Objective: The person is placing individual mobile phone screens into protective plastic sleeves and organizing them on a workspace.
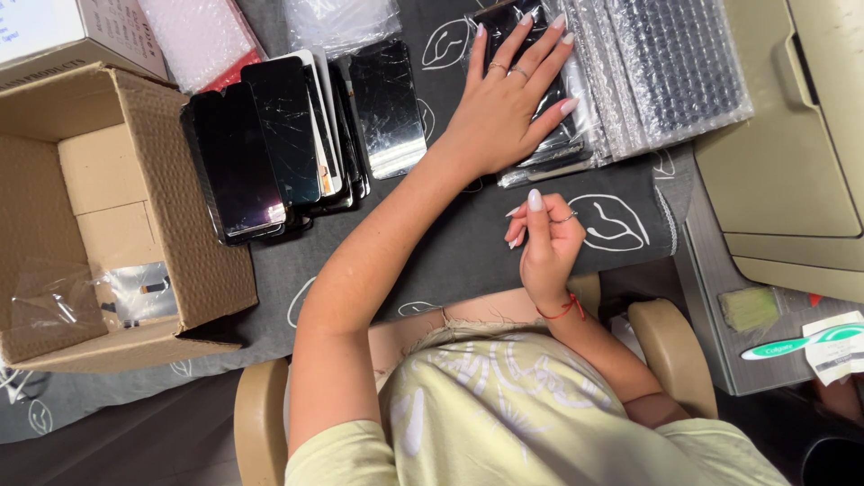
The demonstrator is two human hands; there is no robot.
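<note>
Curled loosely and grasping nothing, the right hand (545, 241) hovers just below the left hand (508, 99), which presses flat on a bubble-wrapped phone screen (540, 148) atop the bubble-wrap stack (657, 72), cracked screens (288, 135) and a cardboard box (108, 216) farther left on the dark surface (450, 252).

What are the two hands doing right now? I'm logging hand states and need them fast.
Left hand: open, flat on a bubble-wrapped dark screen.
Right hand: fingers loosely curled above the dark cloth; holding nothing visible.

Dark patterned table cloth (450, 252), tan padded chair (256, 414), dim floor (135, 441)
</note>
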